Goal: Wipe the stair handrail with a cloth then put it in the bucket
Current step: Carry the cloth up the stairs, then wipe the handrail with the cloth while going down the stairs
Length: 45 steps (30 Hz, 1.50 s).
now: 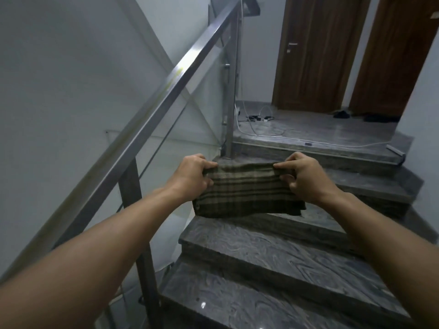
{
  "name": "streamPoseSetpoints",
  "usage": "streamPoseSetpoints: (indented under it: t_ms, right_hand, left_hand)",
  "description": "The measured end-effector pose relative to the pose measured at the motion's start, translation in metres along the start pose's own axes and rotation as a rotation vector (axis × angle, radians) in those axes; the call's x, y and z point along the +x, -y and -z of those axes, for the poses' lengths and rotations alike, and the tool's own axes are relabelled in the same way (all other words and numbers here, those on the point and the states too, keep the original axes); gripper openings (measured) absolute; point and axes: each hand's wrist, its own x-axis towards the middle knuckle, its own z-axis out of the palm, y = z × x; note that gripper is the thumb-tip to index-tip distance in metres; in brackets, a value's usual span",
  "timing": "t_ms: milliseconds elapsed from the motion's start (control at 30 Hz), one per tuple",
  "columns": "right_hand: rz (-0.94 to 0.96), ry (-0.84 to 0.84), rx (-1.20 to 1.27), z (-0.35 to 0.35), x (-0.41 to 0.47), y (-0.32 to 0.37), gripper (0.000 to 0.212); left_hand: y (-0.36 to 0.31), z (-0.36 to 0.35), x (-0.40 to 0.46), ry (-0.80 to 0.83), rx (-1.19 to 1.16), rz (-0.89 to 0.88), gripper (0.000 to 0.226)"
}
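Left hand: left hand (pixel 193 177) grips the left end of the cloth, the thumb on the top fold and the fingers curled under it; the knuckles point forward and the wrist is nearly straight.
Right hand: right hand (pixel 303 176) pinches the right end of the same fold between thumb and bent fingers, at about the same height as the other hand.
Arms: both forearms are bare and stretched out forward from the lower corners of the view, coming closer together toward the cloth.
Cloth: cloth (pixel 247 191) is a checked fabric in dark olive and pale green-beige stripes, folded over at the top and held tight between the two hands; its lower edge hangs free in the air above the steps, a little uneven at the right corner. It looks dry, though the dim light makes this hard to judge.
Position of cloth: it hangs in front of the person, just right of the handrail and not touching it.
Handrail: handrail (pixel 166 91) is a square metal bar, rising from lower left to upper middle, with metal posts and a glass panel under it.
Steps: steps (pixel 273 257) are grey veined stone and lead up to a landing.
Landing: white cables (pixel 259 124) lie on the floor before two brown wooden doors (pixel 318 53).
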Motion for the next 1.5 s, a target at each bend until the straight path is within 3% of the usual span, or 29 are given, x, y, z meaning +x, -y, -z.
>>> streamPoseSetpoints:
  t_ms: [600, 967, 1233, 1500]
  right_hand:
    - [0.042, -0.102, 0.054, 0.039, 0.294, 0.019, 0.033]
    - [0.154, -0.124, 0.137, 0.05, 0.452, -0.011, 0.029]
    - [0.177, 0.007, 0.143, 0.088, 0.566, -0.041, 0.029]
    - [0.191, -0.096, 0.128, 0.102, 0.667, -0.04, 0.017]
  left_hand:
    - [0.028, 0.127, 0.248, -0.129, 0.014, -0.037, 0.044]
    - [0.03, 0.142, 0.385, -0.269, 0.086, 0.05, 0.043]
    - [0.009, 0.162, 0.493, -0.282, 0.151, 0.138, 0.042]
    - [0.011, 0.181, 0.562, -0.354, 0.195, 0.192, 0.04]
